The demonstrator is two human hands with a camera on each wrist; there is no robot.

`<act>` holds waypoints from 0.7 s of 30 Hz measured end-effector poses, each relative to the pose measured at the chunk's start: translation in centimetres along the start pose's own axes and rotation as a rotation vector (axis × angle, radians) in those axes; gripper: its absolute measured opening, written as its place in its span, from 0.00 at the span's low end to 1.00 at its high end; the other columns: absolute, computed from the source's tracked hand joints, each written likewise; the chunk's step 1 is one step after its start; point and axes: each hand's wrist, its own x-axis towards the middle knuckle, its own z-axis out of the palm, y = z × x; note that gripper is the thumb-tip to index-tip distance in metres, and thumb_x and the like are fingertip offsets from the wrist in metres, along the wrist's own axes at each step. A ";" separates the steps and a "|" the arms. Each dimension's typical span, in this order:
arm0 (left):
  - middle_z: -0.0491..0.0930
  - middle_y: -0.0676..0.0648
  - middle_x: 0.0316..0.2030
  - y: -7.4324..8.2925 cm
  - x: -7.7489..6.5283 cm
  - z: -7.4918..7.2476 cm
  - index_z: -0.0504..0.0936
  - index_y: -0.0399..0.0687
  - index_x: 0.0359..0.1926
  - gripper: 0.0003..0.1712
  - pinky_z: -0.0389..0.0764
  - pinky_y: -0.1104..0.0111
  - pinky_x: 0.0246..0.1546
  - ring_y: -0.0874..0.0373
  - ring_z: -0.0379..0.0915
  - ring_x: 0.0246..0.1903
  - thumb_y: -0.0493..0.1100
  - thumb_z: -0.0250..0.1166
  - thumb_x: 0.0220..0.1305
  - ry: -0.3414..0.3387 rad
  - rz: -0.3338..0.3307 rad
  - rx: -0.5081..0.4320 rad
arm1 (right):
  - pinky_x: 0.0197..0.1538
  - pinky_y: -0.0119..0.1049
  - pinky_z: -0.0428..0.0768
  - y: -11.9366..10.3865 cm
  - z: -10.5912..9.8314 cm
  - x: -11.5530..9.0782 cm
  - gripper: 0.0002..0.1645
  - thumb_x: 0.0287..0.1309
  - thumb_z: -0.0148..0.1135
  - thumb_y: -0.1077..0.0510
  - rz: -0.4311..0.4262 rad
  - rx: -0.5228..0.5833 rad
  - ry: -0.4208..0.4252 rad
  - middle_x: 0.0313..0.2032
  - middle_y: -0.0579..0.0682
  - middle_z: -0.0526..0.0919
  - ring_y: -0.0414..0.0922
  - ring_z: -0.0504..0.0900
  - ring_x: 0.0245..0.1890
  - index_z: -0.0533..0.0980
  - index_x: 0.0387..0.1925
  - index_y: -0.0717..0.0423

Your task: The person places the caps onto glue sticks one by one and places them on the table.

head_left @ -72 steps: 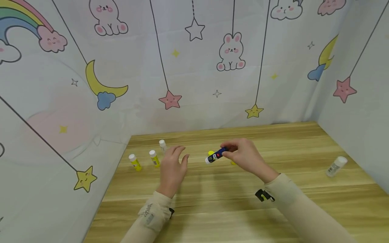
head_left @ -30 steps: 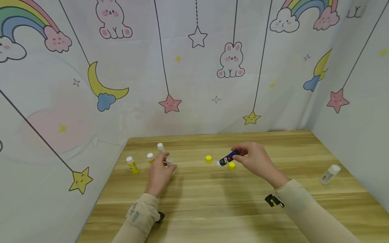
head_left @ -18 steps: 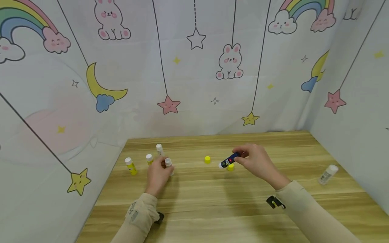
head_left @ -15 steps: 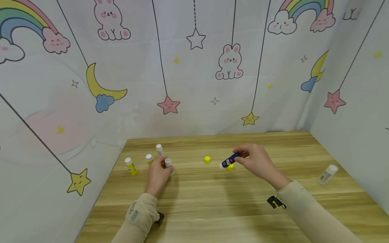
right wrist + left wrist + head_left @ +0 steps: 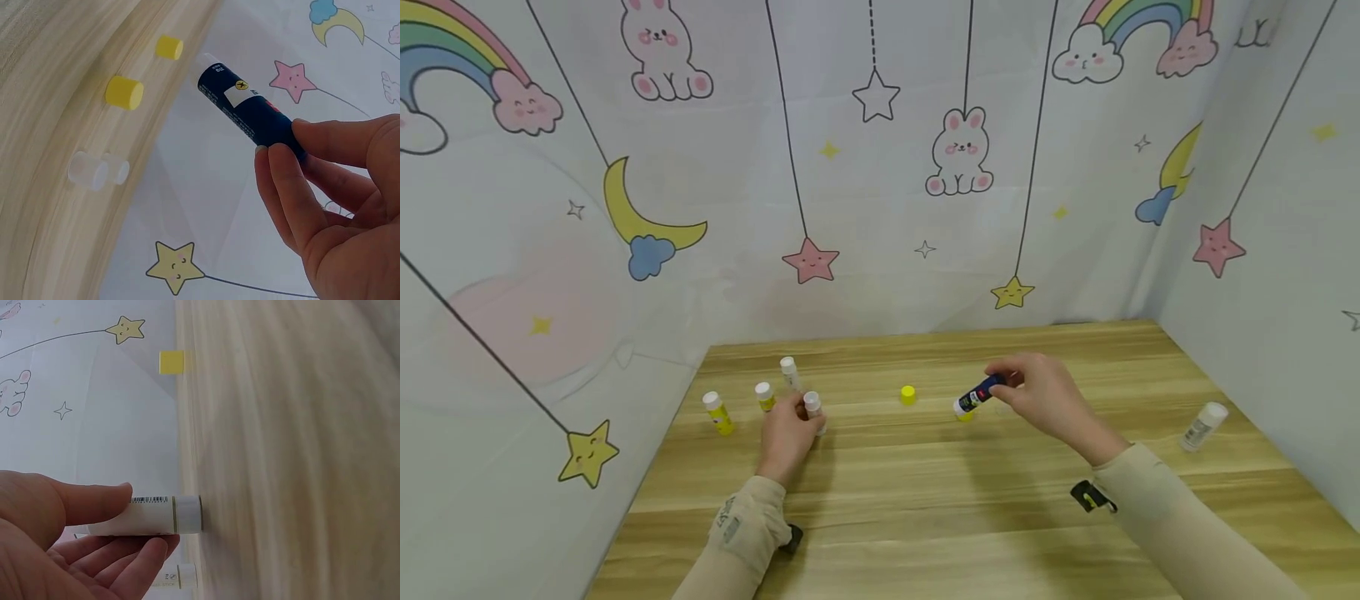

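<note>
My left hand (image 5: 785, 439) grips a white glue stick (image 5: 814, 407) that stands upright on the table. In the left wrist view the thumb lies on one side of this glue stick (image 5: 153, 517) and the fingers on the other, its base end at the wood. Off the table, my right hand (image 5: 1043, 402) pinches a dark blue glue stick (image 5: 979, 395) near one end. It tilts, its white end pointing down and left. The right wrist view shows thumb and fingertips on the blue glue stick (image 5: 240, 100). Beneath it, a yellow cap (image 5: 964, 417) is partly hidden.
Near my left hand stand two yellow glue sticks with white caps (image 5: 718, 413) (image 5: 765, 397) and another white glue stick (image 5: 789, 372). A further yellow cap (image 5: 907, 395) and two translucent caps (image 5: 87, 171) (image 5: 117, 169) rest on the wood. One white glue stick (image 5: 1204, 427) stands far right.
My left hand, earlier raised with fingers spread, has come down and left and closed round the white glue stick. My right hand, with the blue glue stick, has shifted right and slightly lower.
</note>
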 end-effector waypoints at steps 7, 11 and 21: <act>0.85 0.39 0.40 0.3 0.2 0.0 0.84 0.36 0.47 0.17 0.80 0.52 0.44 0.46 0.81 0.42 0.36 0.75 0.57 0.001 -0.013 -0.007 | 0.35 0.41 0.78 0.8 -0.4 -0.2 0.12 0.59 0.72 0.60 -0.021 -0.049 0.021 0.33 0.43 0.84 0.44 0.83 0.35 0.86 0.46 0.53; 0.85 0.40 0.40 0.4 0.1 0.0 0.84 0.36 0.48 0.17 0.80 0.52 0.43 0.46 0.81 0.41 0.38 0.75 0.58 0.002 -0.007 -0.004 | 0.36 0.43 0.80 1.4 -0.7 -0.4 0.13 0.59 0.72 0.60 -0.018 -0.073 0.022 0.35 0.45 0.85 0.44 0.83 0.35 0.86 0.47 0.54; 0.85 0.41 0.39 1.2 0.0 0.0 0.85 0.39 0.46 0.15 0.81 0.53 0.42 0.47 0.82 0.40 0.39 0.75 0.58 0.021 0.024 -0.008 | 0.38 0.47 0.81 2.9 -1.6 -0.8 0.14 0.58 0.72 0.62 -0.007 -0.099 0.022 0.36 0.47 0.85 0.47 0.83 0.36 0.85 0.47 0.56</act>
